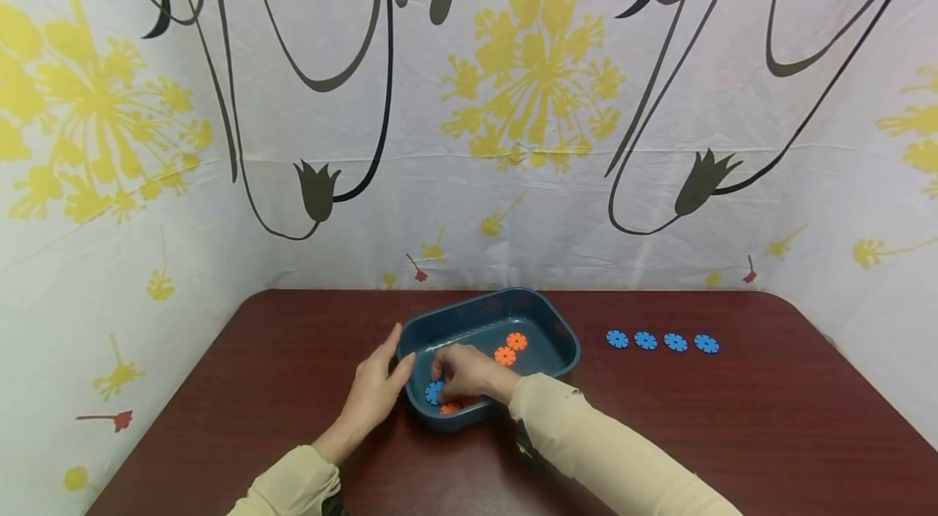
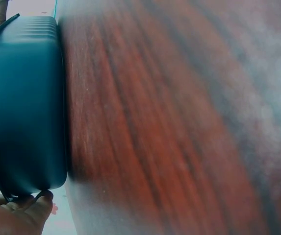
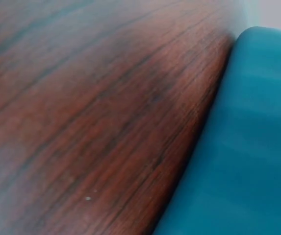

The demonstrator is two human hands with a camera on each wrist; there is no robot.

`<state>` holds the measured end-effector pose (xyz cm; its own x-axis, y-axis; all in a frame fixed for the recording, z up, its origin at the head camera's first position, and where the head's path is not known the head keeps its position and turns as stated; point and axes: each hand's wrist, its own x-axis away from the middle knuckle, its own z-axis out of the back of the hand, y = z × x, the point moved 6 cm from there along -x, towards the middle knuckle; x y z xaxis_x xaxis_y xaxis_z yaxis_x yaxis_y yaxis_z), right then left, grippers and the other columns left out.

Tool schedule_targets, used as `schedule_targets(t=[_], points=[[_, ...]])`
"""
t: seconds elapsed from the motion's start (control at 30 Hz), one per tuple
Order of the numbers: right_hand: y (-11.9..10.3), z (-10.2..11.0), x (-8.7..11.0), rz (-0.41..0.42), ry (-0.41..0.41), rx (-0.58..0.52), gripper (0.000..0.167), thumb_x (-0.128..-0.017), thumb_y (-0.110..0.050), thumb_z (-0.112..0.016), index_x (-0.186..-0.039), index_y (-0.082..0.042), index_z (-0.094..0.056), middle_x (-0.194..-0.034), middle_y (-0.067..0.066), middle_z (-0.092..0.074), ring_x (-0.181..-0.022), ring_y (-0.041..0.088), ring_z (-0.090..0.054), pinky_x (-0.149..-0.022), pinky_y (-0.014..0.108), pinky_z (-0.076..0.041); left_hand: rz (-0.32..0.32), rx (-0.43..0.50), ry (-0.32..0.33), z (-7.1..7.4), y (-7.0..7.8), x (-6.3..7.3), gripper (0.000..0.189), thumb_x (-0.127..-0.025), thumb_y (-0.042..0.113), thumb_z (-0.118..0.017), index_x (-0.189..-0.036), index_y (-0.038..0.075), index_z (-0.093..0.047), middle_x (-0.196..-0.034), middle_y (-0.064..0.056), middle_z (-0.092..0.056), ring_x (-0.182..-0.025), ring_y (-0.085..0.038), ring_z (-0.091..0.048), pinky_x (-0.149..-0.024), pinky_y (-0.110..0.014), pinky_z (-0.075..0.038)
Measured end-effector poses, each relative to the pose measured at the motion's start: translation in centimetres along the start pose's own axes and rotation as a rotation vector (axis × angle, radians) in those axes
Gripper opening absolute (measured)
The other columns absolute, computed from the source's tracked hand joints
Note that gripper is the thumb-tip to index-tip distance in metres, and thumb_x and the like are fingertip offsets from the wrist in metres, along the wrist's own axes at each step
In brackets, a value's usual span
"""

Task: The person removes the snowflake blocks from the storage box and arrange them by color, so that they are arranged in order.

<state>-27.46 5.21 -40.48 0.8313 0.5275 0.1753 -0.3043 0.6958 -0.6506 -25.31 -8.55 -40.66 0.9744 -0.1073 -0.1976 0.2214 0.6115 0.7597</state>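
Note:
A dark teal plastic bin (image 1: pixel 564 353) stands on the table, holding blue and orange notched discs. My left hand (image 1: pixel 374 386) holds the bin's left end, thumb over the rim and fingers along the outer wall. Seen from the left wrist, fingertips (image 2: pixel 44 198) press against the bin's wall (image 2: pixel 25 107). Inside the bin, my right hand (image 1: pixel 469 371) reaches down with bent fingers and pinches a blue notched disc (image 1: pixel 434 394). An orange disc (image 1: pixel 450 408) lies just below it, partly hidden. Farther back in the bin lie two orange discs (image 1: pixel 516 341). The right wrist view shows only the bin's outer wall (image 3: pixel 243 147) and the table.
Several blue notched discs (image 1: pixel 646 340) lie in a row on the dark red-brown table (image 1: pixel 659 435), right of the bin. A white cloth (image 1: pixel 469 239) with yellow and dark plant prints hangs behind the table and along both sides.

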Motion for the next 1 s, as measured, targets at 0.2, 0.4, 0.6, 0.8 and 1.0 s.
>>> schedule_targets(t=[0.2,0.4,0.6,0.8,1.0], points=[[-0.03,-0.08,0.04,0.013,0.005,0.025,0.022,-0.072,-0.005,-0.078,-0.085,-0.01,-0.062,-0.069,-0.003,-0.055,-0.061,0.009,-0.048,-0.056,0.02,-0.041,0.003,0.009,-0.008,0.0,0.01,-0.01,0.059,-0.096,0.025,-0.053,-0.147,0.004,-0.03,-0.147,-0.017,-0.038,-0.133,-0.032,-0.039,-0.104,-0.049,-0.037],[-0.06,-0.13,-0.01,0.03,0.009,0.022,0.021,-0.072,-0.002,-0.077,-0.083,-0.011,-0.06,-0.073,-0.004,-0.056,-0.064,0.008,-0.049,-0.059,0.02,-0.043,0.014,0.013,-0.013,-0.04,-0.01,0.01,0.06,-0.096,0.026,-0.054,-0.147,0.005,-0.03,-0.147,-0.016,-0.038,-0.134,-0.032,-0.038,-0.104,-0.05,-0.037],[-0.04,-0.14,-0.08,0.058,0.014,-0.017,0.019,-0.074,0.0,-0.074,-0.082,-0.009,-0.06,-0.067,-0.003,-0.056,-0.058,0.007,-0.049,-0.054,0.019,-0.042,0.008,0.012,-0.005,0.0,0.0,0.05,0.06,-0.096,0.027,-0.053,-0.147,0.006,-0.03,-0.147,-0.016,-0.038,-0.133,-0.032,-0.038,-0.103,-0.05,-0.038],[-0.04,0.07,-0.09,0.1,0.042,-0.07,0.016,-0.074,0.002,-0.073,-0.081,-0.007,-0.062,-0.065,-0.003,-0.057,-0.056,0.006,-0.049,-0.053,0.018,-0.042,-0.014,0.008,0.008,0.05,0.04,0.08,0.059,-0.096,0.026,-0.054,-0.147,0.005,-0.031,-0.146,-0.017,-0.039,-0.133,-0.032,-0.039,-0.103,-0.05,-0.038],[-0.08,0.48,0.11,0.111,0.068,-0.149,0.013,-0.075,0.003,-0.072,-0.082,-0.003,-0.063,-0.066,0.003,-0.06,-0.054,0.008,-0.049,-0.05,0.02,-0.042,-0.02,0.0,0.015,0.11,0.05,0.05,0.059,-0.096,0.027,-0.054,-0.146,0.004,-0.032,-0.146,-0.017,-0.04,-0.132,-0.032,-0.04,-0.103,-0.05,-0.039]])
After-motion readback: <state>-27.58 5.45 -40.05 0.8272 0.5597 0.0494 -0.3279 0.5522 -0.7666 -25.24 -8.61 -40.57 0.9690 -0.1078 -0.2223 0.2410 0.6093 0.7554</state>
